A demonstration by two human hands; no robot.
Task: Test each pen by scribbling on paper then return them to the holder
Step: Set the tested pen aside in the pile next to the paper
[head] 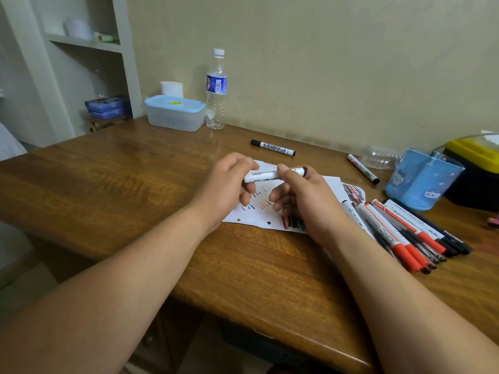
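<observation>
A white marker (pixel 266 176) is held level above the scribbled paper (pixel 259 214), gripped at both ends. My left hand (pixel 224 190) pinches its left end and my right hand (pixel 302 201) pinches the right end with the black cap. The paper carries black and red strokes. Several red and black pens (pixel 399 233) lie in a pile to the right of the paper. The blue pen holder (pixel 421 182) stands behind that pile. Two more black-capped markers lie on the table, one marker (pixel 272 147) beyond the hands and another marker (pixel 363 168) near the holder.
A clear water bottle (pixel 216 90) and a blue-lidded plastic box (pixel 175 112) stand at the back of the wooden table (pixel 135 184) by the wall. A yellow and black box (pixel 478 163) sits at far right. A crushed bottle (pixel 380 157) lies behind the holder.
</observation>
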